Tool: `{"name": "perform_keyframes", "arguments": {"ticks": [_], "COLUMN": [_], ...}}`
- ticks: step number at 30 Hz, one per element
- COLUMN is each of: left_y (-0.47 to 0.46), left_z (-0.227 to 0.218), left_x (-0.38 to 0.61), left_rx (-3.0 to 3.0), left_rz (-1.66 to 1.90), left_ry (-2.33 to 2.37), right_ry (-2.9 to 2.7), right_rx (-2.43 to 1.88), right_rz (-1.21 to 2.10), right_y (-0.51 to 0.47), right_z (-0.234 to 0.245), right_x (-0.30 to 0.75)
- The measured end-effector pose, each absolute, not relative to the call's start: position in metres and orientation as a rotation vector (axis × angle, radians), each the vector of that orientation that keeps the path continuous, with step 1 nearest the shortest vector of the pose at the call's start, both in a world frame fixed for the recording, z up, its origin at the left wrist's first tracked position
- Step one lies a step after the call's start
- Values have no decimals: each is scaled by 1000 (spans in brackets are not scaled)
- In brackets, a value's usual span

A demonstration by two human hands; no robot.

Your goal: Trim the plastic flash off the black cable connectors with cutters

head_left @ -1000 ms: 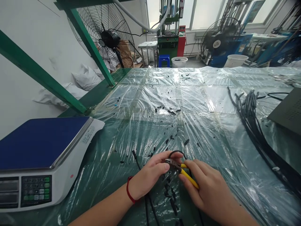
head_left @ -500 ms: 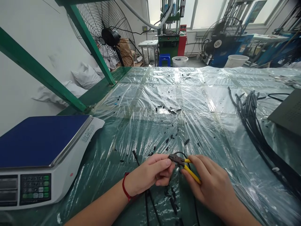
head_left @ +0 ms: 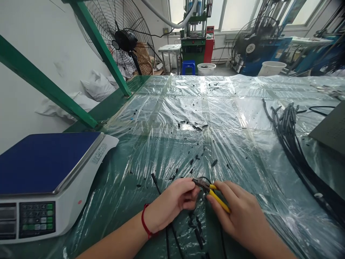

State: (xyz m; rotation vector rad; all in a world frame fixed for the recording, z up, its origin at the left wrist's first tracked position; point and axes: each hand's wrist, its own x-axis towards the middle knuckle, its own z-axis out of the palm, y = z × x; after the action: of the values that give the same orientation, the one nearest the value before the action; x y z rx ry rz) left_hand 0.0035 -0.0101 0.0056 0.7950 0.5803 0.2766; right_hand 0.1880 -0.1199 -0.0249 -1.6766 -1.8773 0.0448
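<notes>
My right hand [head_left: 239, 212] grips a pair of pliers [head_left: 202, 184] with yellow handles and dark jaws, which point left toward my other hand. My left hand [head_left: 176, 199], with a red cord at the wrist, is closed, thumb and forefinger pinched at the jaws' tip on the end of a thin black cable [head_left: 206, 178]. That cable bends behind the pliers and runs down past my right hand; its pinched end is mostly hidden. Under my left wrist lies another black cable [head_left: 154, 178]. Small black offcuts [head_left: 198, 235] lie between my forearms.
A scale [head_left: 88, 180] with a blue top stands at the left. Plastic film [head_left: 167, 151] covers the table, with black scraps [head_left: 198, 127] scattered over it. On the right lie a bundle of black cables [head_left: 293, 144] and a grey box [head_left: 330, 131]. A green post [head_left: 99, 46] rises at the left edge.
My left hand has rolled slightly at the jaws, its thumb less in view. The pliers have shifted a little left and down; both hands keep their hold.
</notes>
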Motion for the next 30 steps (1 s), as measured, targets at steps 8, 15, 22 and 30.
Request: {"name": "perform_keyframes", "arguments": {"ticks": [8, 15, 22, 30], "left_y": [2, 2, -2, -1], "left_z": [6, 2, 1, 9], "left_x": [0, -3, 0, 1], "left_rx": [820, 770, 748, 1167], "left_rz": [160, 128, 191, 219], "left_ry": [501, 497, 543, 560], "right_ry": [-1945, -1968, -1923, -1683], "right_rx": [-1607, -1578, -1617, -1527], "right_rz": [-53, 16, 190, 800], "right_y": [-121, -122, -122, -120], "right_z": [-22, -18, -19, -5], "right_x": [190, 190, 193, 192]}}
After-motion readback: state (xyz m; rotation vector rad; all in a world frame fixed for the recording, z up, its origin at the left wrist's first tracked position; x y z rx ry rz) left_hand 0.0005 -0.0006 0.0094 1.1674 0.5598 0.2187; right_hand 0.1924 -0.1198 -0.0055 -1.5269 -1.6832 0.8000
